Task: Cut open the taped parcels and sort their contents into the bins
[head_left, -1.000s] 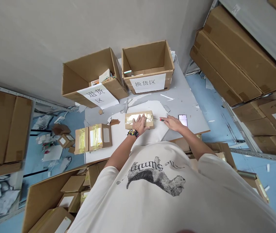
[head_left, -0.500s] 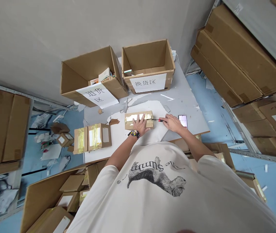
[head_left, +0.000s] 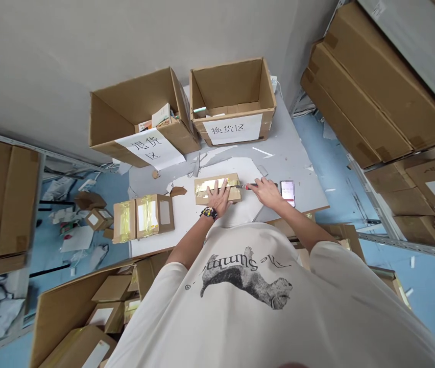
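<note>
1. Shifted since the earlier frame: the right hand has moved left, carrying the tip of a slim red-handled tool to the right end of a taped cardboard parcel.
2. Right hand: fingers closed around the tool, which points left. Whether its tip is a blade or a screwdriver bit is too small to tell.
3. Left hand: fingers open and spread, palm pressed flat on the parcel. A wristwatch sits on this wrist.
4. Parcel: lying flat on a white sheet, between the hands, its top crossed by yellowish tape over a shiny strip.
5. Surroundings on the grey table: a smartphone just beside the right hand; two taped cartons side by side left of the parcel.
6. Far table edge: two open cardboard bins, the left holding packaged goods and bearing a sign reading 退货区, the right bearing 换货区.
7. Flanking the table: metal shelving stacked with large cartons.
</note>
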Demonstrator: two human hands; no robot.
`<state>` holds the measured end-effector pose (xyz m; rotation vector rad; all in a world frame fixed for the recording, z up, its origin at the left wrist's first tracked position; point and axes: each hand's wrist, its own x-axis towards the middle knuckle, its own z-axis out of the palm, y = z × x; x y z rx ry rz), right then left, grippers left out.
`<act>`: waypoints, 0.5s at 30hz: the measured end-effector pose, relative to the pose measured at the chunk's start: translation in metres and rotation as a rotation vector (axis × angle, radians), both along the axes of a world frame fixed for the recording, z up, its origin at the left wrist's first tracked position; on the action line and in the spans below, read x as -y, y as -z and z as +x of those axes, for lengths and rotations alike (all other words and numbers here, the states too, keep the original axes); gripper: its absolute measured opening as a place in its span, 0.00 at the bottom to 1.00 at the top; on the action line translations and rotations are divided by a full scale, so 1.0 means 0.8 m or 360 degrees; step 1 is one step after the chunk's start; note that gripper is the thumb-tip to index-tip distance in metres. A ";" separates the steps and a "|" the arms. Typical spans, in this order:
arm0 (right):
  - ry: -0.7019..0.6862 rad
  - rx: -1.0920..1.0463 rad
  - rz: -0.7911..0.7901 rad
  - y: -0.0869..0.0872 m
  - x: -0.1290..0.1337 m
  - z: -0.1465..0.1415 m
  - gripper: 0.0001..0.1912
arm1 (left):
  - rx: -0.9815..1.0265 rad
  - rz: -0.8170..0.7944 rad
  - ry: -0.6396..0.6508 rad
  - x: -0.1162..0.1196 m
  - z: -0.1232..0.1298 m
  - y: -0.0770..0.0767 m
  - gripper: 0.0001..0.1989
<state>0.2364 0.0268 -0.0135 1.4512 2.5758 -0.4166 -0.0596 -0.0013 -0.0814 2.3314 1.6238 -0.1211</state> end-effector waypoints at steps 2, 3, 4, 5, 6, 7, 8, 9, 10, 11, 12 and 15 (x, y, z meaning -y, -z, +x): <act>0.0038 0.0001 0.0029 0.002 -0.006 0.002 0.36 | 0.0007 -0.0015 0.0006 0.001 0.000 -0.002 0.42; 0.0099 -0.0001 0.0056 0.003 -0.011 0.005 0.36 | 0.0016 -0.0022 0.0011 0.001 0.000 -0.002 0.43; 0.0198 -0.0007 0.0093 0.003 -0.016 0.009 0.36 | 0.0029 -0.0029 0.0020 0.001 0.000 -0.003 0.43; 0.0328 -0.0022 0.0136 0.002 -0.021 0.014 0.35 | 0.0045 -0.0032 0.0030 0.002 0.000 -0.003 0.44; 0.0468 -0.0050 0.0179 0.002 -0.027 0.021 0.34 | 0.0068 -0.0029 0.0037 0.002 0.000 -0.002 0.44; 0.0602 -0.0095 0.0218 0.003 -0.033 0.027 0.33 | 0.0100 -0.0017 0.0033 0.002 0.000 -0.002 0.44; 0.0710 -0.0159 0.0248 0.004 -0.038 0.033 0.32 | 0.0145 0.0000 0.0015 0.003 -0.001 -0.001 0.43; 0.0786 -0.0245 0.0263 0.006 -0.042 0.038 0.31 | 0.0205 0.0020 -0.0018 0.003 -0.002 0.000 0.42; 0.0839 -0.0352 0.0265 0.010 -0.045 0.041 0.31 | 0.0284 0.0042 -0.0062 0.003 -0.003 0.001 0.41; 0.0884 -0.0484 0.0250 0.015 -0.047 0.041 0.31 | 0.0381 0.0068 -0.0117 0.003 -0.005 0.002 0.38; 0.0938 -0.0643 0.0219 0.021 -0.048 0.039 0.31 | 0.0496 0.0091 -0.0177 0.003 -0.006 0.003 0.34; 0.1224 -0.1293 0.0020 0.044 -0.043 0.016 0.28 | 0.0889 0.0136 -0.0350 0.002 -0.007 0.010 0.18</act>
